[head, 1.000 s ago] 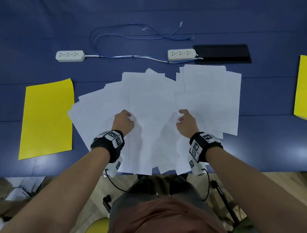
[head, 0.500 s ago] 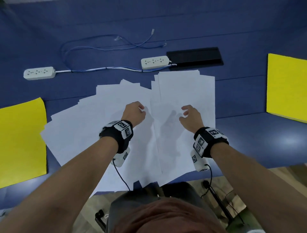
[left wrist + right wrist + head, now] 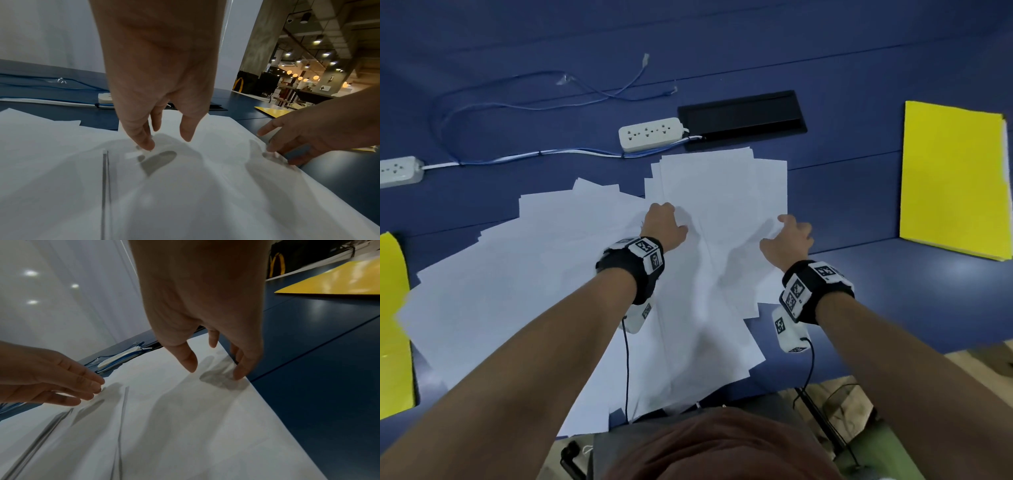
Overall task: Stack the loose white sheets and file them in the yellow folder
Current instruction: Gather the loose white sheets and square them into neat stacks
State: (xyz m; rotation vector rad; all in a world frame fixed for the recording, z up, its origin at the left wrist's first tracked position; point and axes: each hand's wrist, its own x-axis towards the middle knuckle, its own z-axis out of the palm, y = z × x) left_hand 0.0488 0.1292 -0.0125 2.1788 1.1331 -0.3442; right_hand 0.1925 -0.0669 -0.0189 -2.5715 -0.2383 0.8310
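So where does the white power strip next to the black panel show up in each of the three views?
Head: power strip sits upper centre, just left of the black panel.
Left wrist: only its end peeks out left of the left hand.
Right wrist: a thin sliver at centre left, beyond the far edge of the white sheets.
Shared landmark: the blue cable running alongside it.

matt white paper sheets [image 3: 571,260] on a smooth, faintly glossy blue table [image 3: 893,291].

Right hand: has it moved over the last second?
Yes. Judged against the power strip, the right hand has shifted rightward, from roughly below the strip to the right edge of the white sheets.
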